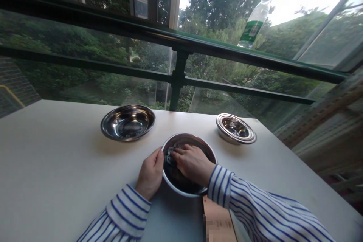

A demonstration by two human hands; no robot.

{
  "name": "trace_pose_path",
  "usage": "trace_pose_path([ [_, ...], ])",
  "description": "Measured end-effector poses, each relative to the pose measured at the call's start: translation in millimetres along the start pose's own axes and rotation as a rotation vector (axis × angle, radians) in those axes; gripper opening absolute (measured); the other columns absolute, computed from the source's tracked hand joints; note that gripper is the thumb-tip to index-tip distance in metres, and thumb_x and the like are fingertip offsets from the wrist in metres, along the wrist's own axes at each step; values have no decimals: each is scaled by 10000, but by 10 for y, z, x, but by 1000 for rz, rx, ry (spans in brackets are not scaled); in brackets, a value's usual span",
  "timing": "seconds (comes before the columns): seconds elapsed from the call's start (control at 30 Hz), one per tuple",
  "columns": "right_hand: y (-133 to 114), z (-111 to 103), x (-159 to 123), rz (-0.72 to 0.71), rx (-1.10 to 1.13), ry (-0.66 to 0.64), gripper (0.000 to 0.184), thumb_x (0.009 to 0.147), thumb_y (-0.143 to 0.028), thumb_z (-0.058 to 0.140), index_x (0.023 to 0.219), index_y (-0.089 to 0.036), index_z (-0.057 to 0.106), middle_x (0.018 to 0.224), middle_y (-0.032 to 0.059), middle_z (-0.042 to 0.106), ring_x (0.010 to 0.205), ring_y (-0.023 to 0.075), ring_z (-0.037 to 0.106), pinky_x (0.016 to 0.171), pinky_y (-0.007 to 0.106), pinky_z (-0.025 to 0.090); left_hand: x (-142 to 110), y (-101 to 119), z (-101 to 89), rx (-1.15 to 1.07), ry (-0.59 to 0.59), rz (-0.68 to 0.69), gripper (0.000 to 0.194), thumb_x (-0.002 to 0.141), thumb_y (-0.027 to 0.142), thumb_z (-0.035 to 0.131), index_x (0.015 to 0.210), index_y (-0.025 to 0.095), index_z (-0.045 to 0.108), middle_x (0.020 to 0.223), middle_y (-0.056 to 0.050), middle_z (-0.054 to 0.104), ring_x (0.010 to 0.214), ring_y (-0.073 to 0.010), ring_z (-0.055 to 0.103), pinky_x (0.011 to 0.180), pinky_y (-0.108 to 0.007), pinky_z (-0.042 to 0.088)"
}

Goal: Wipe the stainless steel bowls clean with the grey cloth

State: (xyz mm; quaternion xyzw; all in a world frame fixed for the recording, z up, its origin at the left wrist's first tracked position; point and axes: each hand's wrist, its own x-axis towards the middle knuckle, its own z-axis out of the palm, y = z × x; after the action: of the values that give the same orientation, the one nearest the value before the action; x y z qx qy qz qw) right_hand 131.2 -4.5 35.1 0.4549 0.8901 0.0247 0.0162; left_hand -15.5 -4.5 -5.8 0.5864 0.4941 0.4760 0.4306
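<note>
A round metal bowl (185, 193) stands at the front middle of the white table. My left hand (150, 172) grips its left rim, thumb on the edge and fingers around the outside. Inside the bowl, my right hand (193, 163) is closed over a crumpled greyish cloth (171, 155) that presses against the inner left wall. Most of the cloth is hidden under the fingers.
A wide metal bowl (105, 125) sits further back on the left. Smaller stacked metal bowls (221, 132) stand at the back right. A flat orange-brown object (218, 217) lies by the right forearm. A green-labelled bottle (252, 30) stands on the railing (210, 45) behind the table (56, 159).
</note>
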Motion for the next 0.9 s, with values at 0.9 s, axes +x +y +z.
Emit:
trace_pose_path([
  [0.9, 131, -55, 0, 108, -35, -37, 199, 833, -161, 434, 912, -131, 614, 866, 117, 661, 810, 233, 586, 688, 321, 413, 23, -22, 6, -46, 10, -5, 404, 812, 378, 436, 1051, 119, 632, 947, -68, 696, 875, -201, 616, 811, -275, 443],
])
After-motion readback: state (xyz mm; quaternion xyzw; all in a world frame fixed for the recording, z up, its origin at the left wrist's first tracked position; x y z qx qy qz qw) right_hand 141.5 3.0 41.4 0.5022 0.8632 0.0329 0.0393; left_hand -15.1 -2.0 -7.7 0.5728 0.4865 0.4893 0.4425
